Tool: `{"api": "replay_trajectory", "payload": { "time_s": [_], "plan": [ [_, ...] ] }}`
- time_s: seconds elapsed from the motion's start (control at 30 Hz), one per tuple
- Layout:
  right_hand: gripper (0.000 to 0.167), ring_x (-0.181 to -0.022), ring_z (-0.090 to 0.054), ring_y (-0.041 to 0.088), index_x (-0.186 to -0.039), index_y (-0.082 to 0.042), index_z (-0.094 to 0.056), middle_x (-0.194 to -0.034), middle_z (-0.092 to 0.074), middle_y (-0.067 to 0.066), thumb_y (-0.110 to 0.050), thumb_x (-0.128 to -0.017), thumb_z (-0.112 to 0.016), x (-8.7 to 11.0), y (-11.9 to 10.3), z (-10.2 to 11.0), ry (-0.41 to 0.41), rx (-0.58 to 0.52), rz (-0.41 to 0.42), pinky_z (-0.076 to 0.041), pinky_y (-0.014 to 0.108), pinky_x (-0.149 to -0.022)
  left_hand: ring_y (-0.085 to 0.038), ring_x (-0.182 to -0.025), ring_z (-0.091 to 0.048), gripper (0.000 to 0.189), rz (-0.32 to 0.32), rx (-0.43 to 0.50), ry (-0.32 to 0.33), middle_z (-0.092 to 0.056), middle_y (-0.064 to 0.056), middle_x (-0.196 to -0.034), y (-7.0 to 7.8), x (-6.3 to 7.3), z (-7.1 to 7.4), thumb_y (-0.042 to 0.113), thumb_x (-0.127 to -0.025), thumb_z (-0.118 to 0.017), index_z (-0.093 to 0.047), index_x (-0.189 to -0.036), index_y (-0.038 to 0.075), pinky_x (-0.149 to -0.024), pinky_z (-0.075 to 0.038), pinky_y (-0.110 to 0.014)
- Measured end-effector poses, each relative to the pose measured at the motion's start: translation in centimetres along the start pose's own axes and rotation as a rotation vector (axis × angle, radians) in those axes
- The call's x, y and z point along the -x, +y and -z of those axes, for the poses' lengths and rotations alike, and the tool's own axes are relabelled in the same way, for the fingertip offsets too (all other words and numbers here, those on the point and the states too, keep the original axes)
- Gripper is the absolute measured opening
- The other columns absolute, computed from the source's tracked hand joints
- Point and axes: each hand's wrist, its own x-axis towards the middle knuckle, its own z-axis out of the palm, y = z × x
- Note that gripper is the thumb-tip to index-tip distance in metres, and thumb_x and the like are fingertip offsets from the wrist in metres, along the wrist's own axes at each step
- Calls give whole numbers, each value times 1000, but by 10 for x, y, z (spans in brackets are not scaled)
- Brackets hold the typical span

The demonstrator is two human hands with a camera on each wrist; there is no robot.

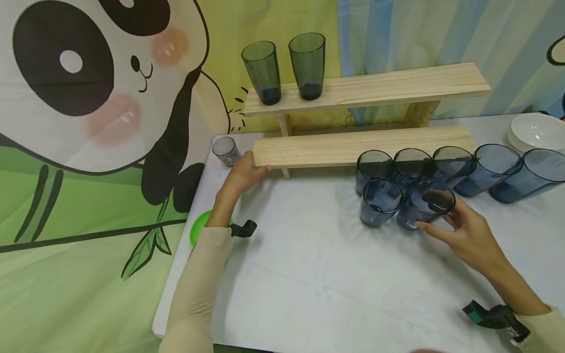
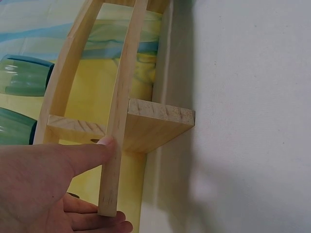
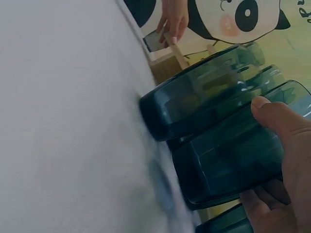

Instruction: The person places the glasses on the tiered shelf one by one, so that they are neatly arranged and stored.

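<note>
My right hand (image 1: 470, 235) grips a blue-tinted drinking glass (image 1: 419, 213), thumb on one side and fingers on the other. That glass is at the right of the front row, close beside another blue glass (image 1: 375, 215). Behind them several more blue glasses (image 1: 507, 171) form a row in front of the shelf. With the thumb on its edge and the fingers round its end, my left hand (image 1: 240, 174) holds the lower board of the two-tier wooden shelf (image 1: 309, 149). The thumb and board end (image 2: 108, 199) show closely in the left wrist view.
Two dark green glasses (image 1: 307, 68) stand upright on the upper board's left end. A small clear glass (image 1: 226, 151) is beside my left hand. A bright green round object (image 1: 199, 230) is partly hidden by my left forearm. White bowls (image 1: 536, 130) sit at the far right.
</note>
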Motion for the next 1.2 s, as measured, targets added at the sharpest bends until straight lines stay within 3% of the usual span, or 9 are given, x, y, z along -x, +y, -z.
{"api": "replay_trajectory", "payload": {
  "time_s": [0.33, 0.6, 0.73, 1.0, 1.2],
  "plan": [
    [80, -123, -50, -17, -152, -14, -54, -136, -55, -17, 1, -82, -89, -1, -34, 24, 38, 54, 4, -39, 1, -100, -40, -138, -52, 73, 6, -25, -4, -52, -28, -150, 1, -2, 1, 36, -103, -69, -38, -153, -7, -115, -41, -55],
    [73, -117, -53, -14, -147, -5, -57, -128, -57, -20, 11, -81, -85, -15, -63, 45, 115, 56, 36, -40, 1, -100, -41, -136, -53, 73, 6, -22, -1, -52, -29, -148, 0, -3, -1, 35, -103, -69, -38, -153, -8, -115, -42, -56],
    [72, -118, -52, -13, -148, -9, -58, -129, -55, -23, 12, -84, -82, -29, -76, 55, 131, 69, 46, -39, 1, -100, -41, -136, -53, 74, 11, -18, 4, -53, -29, -147, 0, -3, -1, 36, -103, -70, -37, -153, -7, -114, -42, -56],
    [59, -118, -55, -7, -150, -17, -58, -134, -56, -18, -11, -95, -80, -71, -93, 64, 130, 80, 9, -40, -1, -93, -41, -133, -54, 74, 21, -16, -1, -54, -28, -145, 0, -1, 0, 37, -103, -69, -38, -152, -8, -113, -43, -56],
    [61, -143, -51, 7, -152, -22, -54, -135, -55, -15, -20, -97, -79, -109, -106, 64, 76, 1, -38, -42, 6, -102, -41, -133, -54, 74, 25, -12, -6, -54, -28, -145, 0, -1, 1, 38, -103, -69, -38, -152, -7, -113, -43, -56]
  ]
}}
